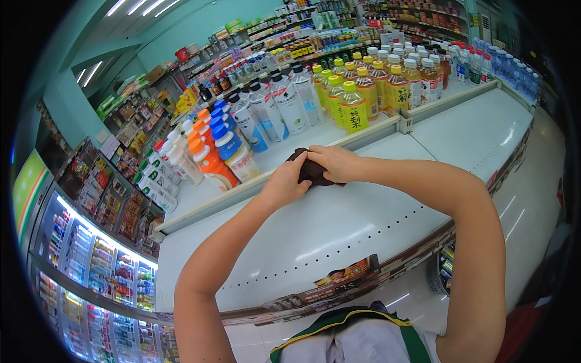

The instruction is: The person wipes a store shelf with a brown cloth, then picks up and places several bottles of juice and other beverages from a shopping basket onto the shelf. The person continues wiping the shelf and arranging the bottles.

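A dark brown cloth is bunched up at the back of a white metal shelf, close to the raised rail behind it. My left hand grips the cloth from the left, thumb and fingers around its edge. From the right, my right hand holds the same cloth, its fingertips close to those of my left hand. Part of the cloth is hidden beneath both hands. Rows of small holes run along the shelf's front part.
Behind the rail stand bottles with orange caps, tall white bottles and yellow-labelled tea bottles. Lit drink coolers line the left side. A grey basket with packaged goods sits on the floor below the shelf.
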The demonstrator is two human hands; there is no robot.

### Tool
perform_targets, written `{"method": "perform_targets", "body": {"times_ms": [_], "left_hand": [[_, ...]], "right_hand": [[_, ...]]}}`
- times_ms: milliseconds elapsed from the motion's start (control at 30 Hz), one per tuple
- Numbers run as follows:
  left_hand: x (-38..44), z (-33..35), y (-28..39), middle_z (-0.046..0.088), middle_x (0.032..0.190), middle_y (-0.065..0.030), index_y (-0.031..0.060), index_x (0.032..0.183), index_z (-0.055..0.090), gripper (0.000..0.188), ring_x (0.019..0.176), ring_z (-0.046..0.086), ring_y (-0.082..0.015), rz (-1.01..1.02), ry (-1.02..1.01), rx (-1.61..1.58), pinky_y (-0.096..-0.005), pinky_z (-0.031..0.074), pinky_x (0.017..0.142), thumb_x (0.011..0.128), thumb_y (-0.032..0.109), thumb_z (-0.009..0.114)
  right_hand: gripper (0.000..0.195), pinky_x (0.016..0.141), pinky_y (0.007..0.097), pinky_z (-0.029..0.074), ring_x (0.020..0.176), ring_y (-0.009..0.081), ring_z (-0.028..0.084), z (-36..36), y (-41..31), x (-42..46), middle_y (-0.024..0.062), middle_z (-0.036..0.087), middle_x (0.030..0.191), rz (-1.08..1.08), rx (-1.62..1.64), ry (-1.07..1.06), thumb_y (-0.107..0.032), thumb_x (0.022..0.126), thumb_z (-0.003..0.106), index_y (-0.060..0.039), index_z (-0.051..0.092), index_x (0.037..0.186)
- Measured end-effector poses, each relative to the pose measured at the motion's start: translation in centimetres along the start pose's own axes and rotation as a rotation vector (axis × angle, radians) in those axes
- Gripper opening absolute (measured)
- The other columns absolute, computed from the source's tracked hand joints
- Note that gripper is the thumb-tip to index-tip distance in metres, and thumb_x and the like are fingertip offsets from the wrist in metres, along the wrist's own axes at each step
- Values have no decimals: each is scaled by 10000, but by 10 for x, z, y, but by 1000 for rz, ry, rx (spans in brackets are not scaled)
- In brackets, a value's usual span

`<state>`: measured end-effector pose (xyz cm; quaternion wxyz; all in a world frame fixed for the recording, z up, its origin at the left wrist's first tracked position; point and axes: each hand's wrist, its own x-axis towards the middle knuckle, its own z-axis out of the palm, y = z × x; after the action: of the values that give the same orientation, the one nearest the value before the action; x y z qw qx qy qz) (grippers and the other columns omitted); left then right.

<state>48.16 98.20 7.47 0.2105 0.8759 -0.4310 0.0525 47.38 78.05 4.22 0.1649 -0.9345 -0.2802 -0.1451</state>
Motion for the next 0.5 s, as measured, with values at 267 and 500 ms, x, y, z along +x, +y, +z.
{"method": "perform_targets", "body": {"times_ms": [267,500], "left_hand": [[62,32,25,617,1031,-279,-23,1356,390,726,984,593,-416,145,-61,-11,-443,482,849,731,152,715],[102,59,60,605,1061,-288,-25,1378,357,767,997,592,-417,203,-69,-67,-436,481,872,730,168,721]], "right_hand": [[506,826,448,495,1001,353,580,-37,37,-52,95,522,1189,176,-45,29,-9,721,599,-74,493,1211],[537,859,438,493,1050,333,573,-64,60,-84,81,521,1227,306,-75,21,-26,722,610,-84,489,1242]]}}
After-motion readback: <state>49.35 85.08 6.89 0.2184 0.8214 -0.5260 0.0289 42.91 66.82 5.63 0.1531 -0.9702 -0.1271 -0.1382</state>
